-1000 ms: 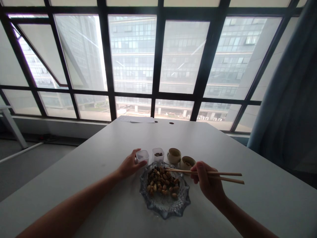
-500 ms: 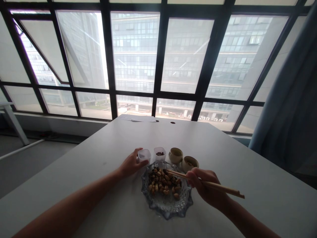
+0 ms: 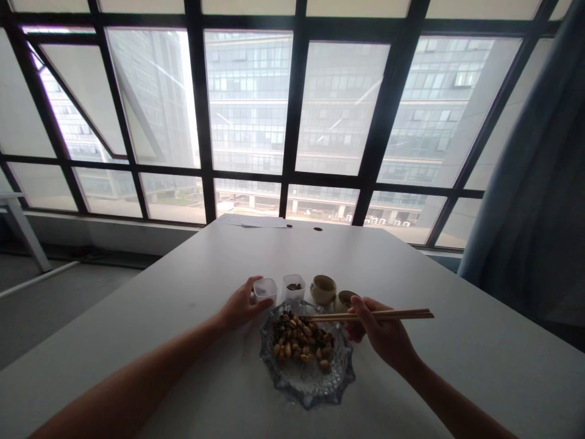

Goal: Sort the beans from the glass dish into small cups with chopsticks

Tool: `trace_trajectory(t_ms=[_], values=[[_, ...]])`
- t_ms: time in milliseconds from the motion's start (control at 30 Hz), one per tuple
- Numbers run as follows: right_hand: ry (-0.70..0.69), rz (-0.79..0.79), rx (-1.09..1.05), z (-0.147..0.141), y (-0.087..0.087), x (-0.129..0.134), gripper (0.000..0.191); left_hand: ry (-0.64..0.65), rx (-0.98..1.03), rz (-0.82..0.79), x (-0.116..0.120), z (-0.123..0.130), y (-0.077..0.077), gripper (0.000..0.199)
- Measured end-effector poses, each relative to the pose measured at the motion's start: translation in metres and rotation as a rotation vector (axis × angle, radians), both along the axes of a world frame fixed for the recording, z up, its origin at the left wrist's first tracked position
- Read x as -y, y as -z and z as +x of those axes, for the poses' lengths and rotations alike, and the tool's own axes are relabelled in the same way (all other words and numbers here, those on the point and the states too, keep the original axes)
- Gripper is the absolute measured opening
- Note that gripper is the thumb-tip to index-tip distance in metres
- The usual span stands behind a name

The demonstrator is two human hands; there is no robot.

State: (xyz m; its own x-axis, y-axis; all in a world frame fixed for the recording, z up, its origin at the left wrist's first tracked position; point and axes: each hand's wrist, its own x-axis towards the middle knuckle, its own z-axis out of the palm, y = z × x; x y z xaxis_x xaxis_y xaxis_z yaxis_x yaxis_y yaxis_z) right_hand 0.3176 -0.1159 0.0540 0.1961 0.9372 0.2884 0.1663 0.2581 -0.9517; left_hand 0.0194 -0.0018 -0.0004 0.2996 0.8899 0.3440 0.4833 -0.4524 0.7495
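My left hand (image 3: 242,304) is closed around the side of a small translucent plastic cup (image 3: 265,289), which stands on the table behind the bowl. My right hand (image 3: 381,332) grips a pair of wooden chopsticks (image 3: 402,314), held nearly level. Their tips reach over the nuts and dark seeds (image 3: 299,341) in a scalloped glass bowl (image 3: 315,393); whether they pinch anything is too small to tell. A second plastic cup (image 3: 294,288) holds some dark pieces. Beside it stand two small tan ceramic cups, one (image 3: 323,290) farther left and another (image 3: 343,301) partly hidden by my right hand.
All of this sits on a long white table (image 3: 205,360). Papers (image 3: 251,221) lie at its far end, near two dark round holes. Large framed windows rise behind it, and a blue curtain (image 3: 512,213) hangs on the right.
My right hand has risen and turned, bringing the chopsticks from a slant to nearly level, tips still over the nuts. My left hand stays on the plastic cup. The view has shifted slightly.
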Motion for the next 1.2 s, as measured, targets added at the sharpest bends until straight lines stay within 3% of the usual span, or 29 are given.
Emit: trace_trajectory(t_ms=[167,333,567,733,833,933,1100,1200], values=[[0.077,-0.128,-0.308,0.001,0.006,-0.006,0.053,0.018,-0.029,-0.014,0.0,0.0,-0.001,0.072],[0.182,-0.313,-0.627,-0.005,0.009,-0.01,0.031,0.031,-0.018,-0.015,-0.001,0.0,0.0,0.072],[0.176,-0.328,-0.68,-0.01,0.0,-0.004,0.029,0.055,0.015,-0.016,-0.003,-0.001,0.003,0.072],[0.147,-0.25,-0.607,-0.006,0.011,-0.007,0.04,0.053,0.019,-0.023,-0.003,-0.001,0.003,0.072],[0.143,-0.125,-0.462,-0.003,0.019,-0.007,0.051,0.044,0.026,-0.023,-0.003,-0.001,0.003,0.072],[0.103,0.136,-0.125,0.0,0.019,0.001,0.047,0.033,0.02,-0.022,-0.003,-0.002,0.003,0.072],[-0.244,0.846,0.785,-0.002,0.003,0.026,0.025,0.025,0.018,-0.012,-0.003,-0.002,0.004,0.071],[-0.358,1.013,1.012,-0.01,-0.002,0.038,0.019,0.04,0.027,-0.022,-0.003,-0.002,0.004,0.071]])
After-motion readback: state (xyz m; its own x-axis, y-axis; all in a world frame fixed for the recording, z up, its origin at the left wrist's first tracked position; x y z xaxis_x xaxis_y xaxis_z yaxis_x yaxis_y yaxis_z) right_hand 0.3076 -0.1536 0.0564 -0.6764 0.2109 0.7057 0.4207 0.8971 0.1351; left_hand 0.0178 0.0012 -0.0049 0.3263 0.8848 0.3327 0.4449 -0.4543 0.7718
